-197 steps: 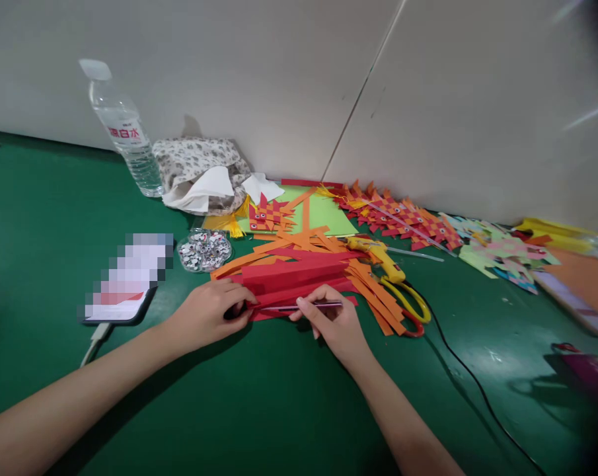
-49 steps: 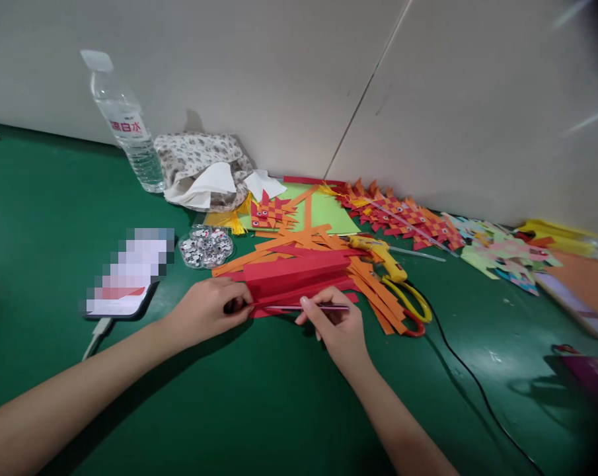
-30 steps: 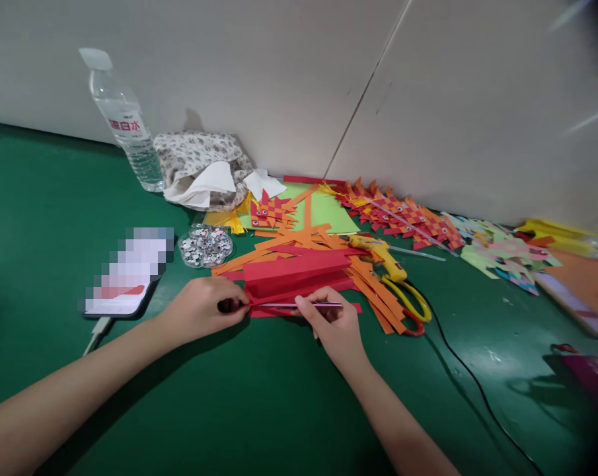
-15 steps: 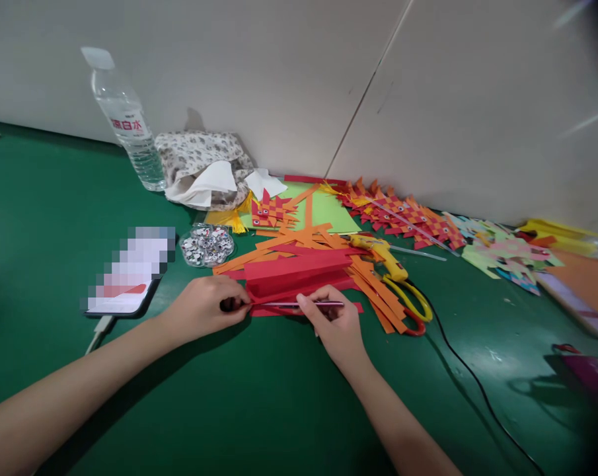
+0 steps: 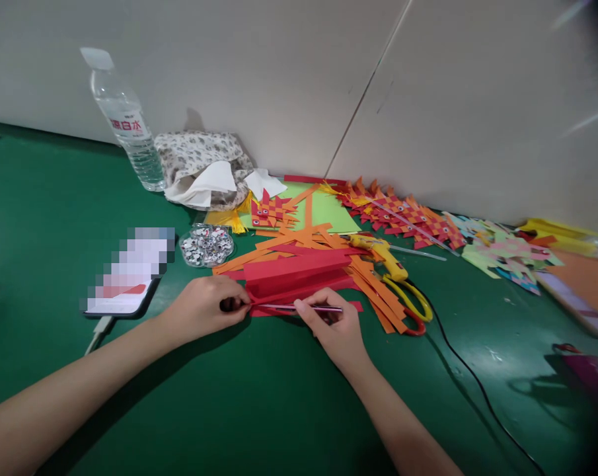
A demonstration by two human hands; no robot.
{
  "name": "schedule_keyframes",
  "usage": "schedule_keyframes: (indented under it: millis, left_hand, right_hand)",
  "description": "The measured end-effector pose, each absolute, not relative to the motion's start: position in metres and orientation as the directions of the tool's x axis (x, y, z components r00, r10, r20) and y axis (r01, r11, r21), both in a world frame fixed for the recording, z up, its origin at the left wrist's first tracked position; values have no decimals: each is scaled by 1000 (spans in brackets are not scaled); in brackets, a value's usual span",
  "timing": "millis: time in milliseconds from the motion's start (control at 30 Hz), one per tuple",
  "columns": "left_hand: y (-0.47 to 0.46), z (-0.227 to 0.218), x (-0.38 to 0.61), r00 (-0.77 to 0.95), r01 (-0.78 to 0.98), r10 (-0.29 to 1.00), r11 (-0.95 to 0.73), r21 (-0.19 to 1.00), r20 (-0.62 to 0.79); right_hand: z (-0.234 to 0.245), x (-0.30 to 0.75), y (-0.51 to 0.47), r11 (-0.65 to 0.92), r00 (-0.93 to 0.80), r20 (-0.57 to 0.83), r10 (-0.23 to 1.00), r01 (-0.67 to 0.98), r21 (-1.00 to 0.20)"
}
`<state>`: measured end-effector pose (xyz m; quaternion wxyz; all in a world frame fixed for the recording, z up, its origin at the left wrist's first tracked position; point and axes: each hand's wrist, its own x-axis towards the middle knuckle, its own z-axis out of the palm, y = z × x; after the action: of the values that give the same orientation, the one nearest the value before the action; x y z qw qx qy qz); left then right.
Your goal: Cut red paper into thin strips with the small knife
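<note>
My left hand (image 5: 209,303) is closed in a pinch on the left end of a folded red paper sheet (image 5: 299,271), near its front edge. In my right hand (image 5: 336,324), thumb and fingers are closed around a slim pink-handled tool (image 5: 326,309). Its long, thin, blade-like tip lies along the red paper and points left, with its end close to my left fingertips. Whether the tip is in the fold or on top of it I cannot tell. Under and behind the red sheet lie loose orange paper strips (image 5: 378,301).
A yellow glue gun (image 5: 382,254) and scissors (image 5: 425,307) lie to the right, with a black cord (image 5: 470,370). Googly eyes in a case (image 5: 207,246), a phone (image 5: 135,277) and a water bottle (image 5: 127,125) are left. Woven paper fish (image 5: 408,215) lie by the wall.
The tool has tilted slightly, its handle end a little lower, and my right fingers have shifted slightly left. My left hand stays on the red paper.
</note>
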<state>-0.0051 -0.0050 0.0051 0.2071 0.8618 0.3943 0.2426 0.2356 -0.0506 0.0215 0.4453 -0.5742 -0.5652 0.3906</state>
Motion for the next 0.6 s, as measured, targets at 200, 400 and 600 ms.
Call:
schedule_keyframes:
  millis: [200,400,600]
  left_hand:
    - [-5,5,-5,567,584,783,-602,545,257]
    - [-5,6,-5,565,580,783,-601,549,261]
    - [-5,8,-5,569,582,784,-597,553,247]
  right_hand:
    - [21,236,-50,13,5,16,1000,312,-950]
    - [21,236,-49,16,19,23,1000,313,-950]
    - [22,235,-49,30,41,47,998,358,-933]
